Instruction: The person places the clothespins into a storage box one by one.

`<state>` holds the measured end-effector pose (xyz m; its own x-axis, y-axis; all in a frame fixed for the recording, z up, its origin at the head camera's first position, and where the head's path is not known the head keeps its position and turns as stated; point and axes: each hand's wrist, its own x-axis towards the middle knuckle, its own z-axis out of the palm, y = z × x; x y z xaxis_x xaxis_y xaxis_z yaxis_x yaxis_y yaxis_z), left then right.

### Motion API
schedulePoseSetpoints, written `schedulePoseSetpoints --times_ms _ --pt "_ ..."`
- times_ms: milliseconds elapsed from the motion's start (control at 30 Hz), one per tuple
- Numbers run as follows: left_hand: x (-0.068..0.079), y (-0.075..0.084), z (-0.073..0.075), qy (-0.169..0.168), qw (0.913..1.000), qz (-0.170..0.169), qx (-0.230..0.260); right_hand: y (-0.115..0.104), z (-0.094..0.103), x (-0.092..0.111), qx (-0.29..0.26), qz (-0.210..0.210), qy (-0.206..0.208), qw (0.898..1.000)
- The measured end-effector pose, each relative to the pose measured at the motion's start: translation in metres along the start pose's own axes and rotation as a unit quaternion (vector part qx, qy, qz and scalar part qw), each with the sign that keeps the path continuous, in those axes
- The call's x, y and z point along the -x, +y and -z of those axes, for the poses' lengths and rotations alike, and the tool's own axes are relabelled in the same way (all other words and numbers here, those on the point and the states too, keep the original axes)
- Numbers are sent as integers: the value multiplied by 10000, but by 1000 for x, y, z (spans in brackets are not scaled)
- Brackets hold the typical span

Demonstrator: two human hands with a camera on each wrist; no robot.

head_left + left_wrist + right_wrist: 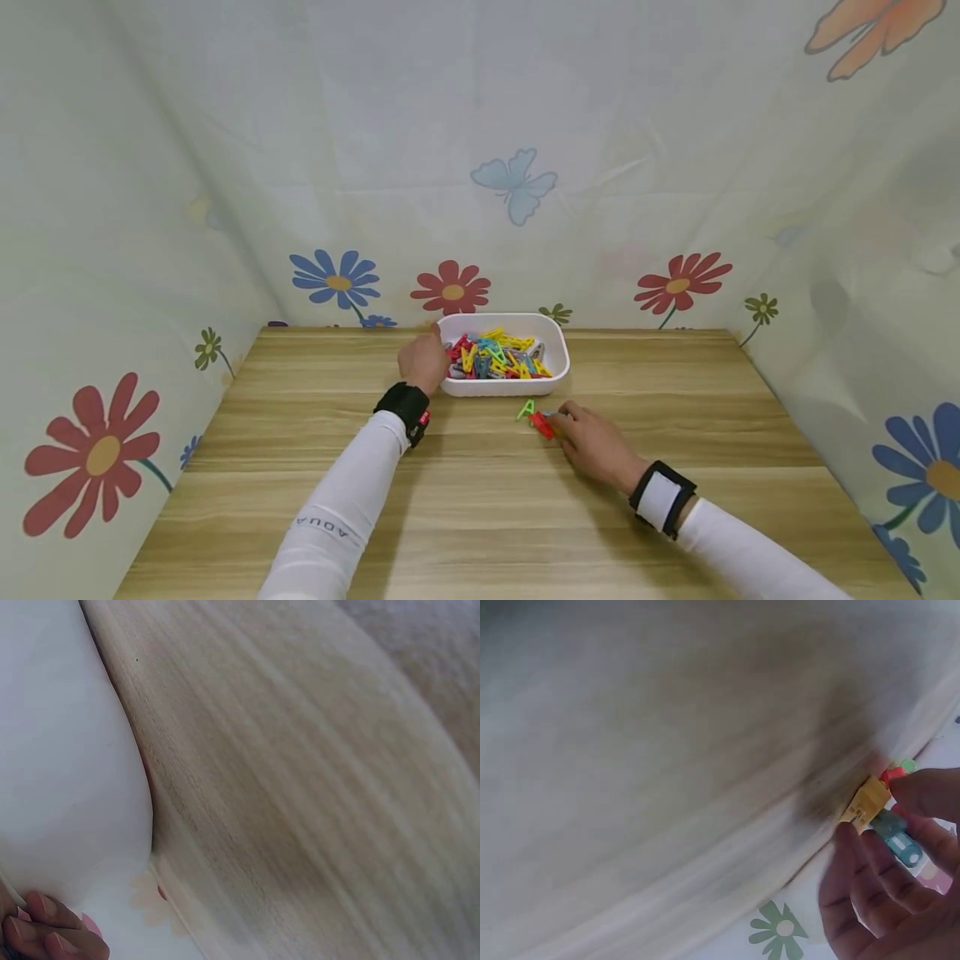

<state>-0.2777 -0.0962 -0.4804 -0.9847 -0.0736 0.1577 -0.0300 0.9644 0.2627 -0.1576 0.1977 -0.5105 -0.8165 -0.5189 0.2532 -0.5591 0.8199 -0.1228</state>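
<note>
My left hand (424,360) grips the left end of a white plastic container (502,388), which is filled with clothespins (491,358) in yellow, red, green, blue and grey. In the left wrist view its curled fingers (56,930) show at the container's edge. In front of the container, my right hand (597,442) holds a yellow clothespin (867,801) and a teal one (900,841) between thumb and fingertips, low over the table. Close by its fingertips lie a red clothespin (542,426) and a light green one (526,409).
The wood-grain table (480,517) reaches back to a pale curtain (390,167) printed with flowers and butterflies, which also closes off both sides. The container stands near the table's back edge.
</note>
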Motion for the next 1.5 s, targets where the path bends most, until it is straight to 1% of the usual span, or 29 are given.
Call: schedulePoseSetpoints --times_ms 100,200,333,433,667,933,1067,1133,1300,1500 --pt "0 0 1 15 10000 -10 -2 -2 2 -1 38 -12 74 10000" --pt "0 -1 1 43 10000 -45 -12 -5 7 -4 -18 -96 79 9999" --pt "-1 -1 1 23 10000 -47 -7 -12 22 -10 -107 -165 89 9998" --pt "-1 0 1 6 10000 -17 28 -18 34 -19 -75 -94 207 9997" --pt "-1 0 1 -22 10000 -6 84 -24 57 -48 137 230 703 9972" --pt "-2 1 0 -93 9999 64 102 -17 71 -91 -372 -1 938 9949" --pt "-1 1 0 -84 9999 47 99 -15 66 -109 -385 -180 843 9955" --pt "-1 1 -1 -32 10000 38 86 -13 60 -117 -212 -299 783 9963" --pt "-1 0 -1 51 10000 41 71 -5 38 -134 183 -390 781 9960" --pt "-1 0 0 -100 9998 91 140 3 17 -143 29 -587 598 9965"
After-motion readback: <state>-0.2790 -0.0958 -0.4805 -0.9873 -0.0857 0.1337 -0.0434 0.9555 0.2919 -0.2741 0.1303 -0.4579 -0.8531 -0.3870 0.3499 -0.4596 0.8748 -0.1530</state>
